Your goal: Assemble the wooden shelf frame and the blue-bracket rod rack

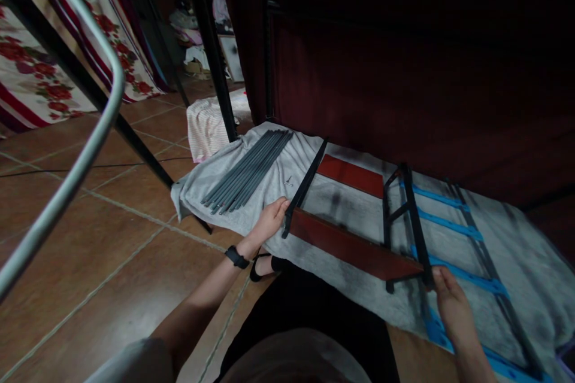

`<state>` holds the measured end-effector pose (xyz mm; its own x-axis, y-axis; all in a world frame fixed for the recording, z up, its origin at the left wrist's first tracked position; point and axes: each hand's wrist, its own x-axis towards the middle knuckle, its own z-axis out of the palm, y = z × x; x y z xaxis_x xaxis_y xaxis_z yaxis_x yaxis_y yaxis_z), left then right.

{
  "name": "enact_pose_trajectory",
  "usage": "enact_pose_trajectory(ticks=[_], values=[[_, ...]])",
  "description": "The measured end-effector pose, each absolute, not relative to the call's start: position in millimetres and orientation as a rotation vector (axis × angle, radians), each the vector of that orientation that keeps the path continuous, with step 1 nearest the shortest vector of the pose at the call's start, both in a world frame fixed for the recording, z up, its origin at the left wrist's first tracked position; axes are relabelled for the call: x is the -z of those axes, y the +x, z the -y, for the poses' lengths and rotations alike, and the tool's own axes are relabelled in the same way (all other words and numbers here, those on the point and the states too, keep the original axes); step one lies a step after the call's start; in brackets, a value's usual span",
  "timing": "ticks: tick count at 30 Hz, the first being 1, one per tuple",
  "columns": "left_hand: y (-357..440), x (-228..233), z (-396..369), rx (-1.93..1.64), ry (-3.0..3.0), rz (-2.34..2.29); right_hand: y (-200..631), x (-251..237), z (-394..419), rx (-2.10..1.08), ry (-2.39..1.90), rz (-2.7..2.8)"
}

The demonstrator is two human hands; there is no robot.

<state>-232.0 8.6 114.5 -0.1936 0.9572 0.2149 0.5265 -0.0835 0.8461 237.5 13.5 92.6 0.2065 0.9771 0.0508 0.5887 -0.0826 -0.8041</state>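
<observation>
A black frame with two red-brown boards [354, 247] rests on the grey cloth in front of me. My left hand [272, 218] is closed on the near end of its left black bar. At the opposite side, the fingers of my right hand [451, 299] grip the near end of the right black bar. Left of the frame lies a bundle of grey rods [249, 170]. A few small screws [288, 181] sit between the rods and the frame. To the right is a dark rack with blue crossbars [471, 275], partly behind my right hand.
The grey cloth [530, 239] covers a low bed-like surface with dark red curtains [381, 84] behind it. Black posts [209, 42] and a bent pale metal tube [117, 81] stand at the left. Beyond the tiled floor [112, 251] hangs a flowered curtain [58, 84].
</observation>
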Motion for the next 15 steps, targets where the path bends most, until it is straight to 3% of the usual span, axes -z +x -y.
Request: enact_pose_trajectory(ticks=[15], values=[[-235.6,-114.6,-15.9,-1.306,1.379,-1.486,228.4,-94.1,-12.3,-0.757,-1.844,1.245]])
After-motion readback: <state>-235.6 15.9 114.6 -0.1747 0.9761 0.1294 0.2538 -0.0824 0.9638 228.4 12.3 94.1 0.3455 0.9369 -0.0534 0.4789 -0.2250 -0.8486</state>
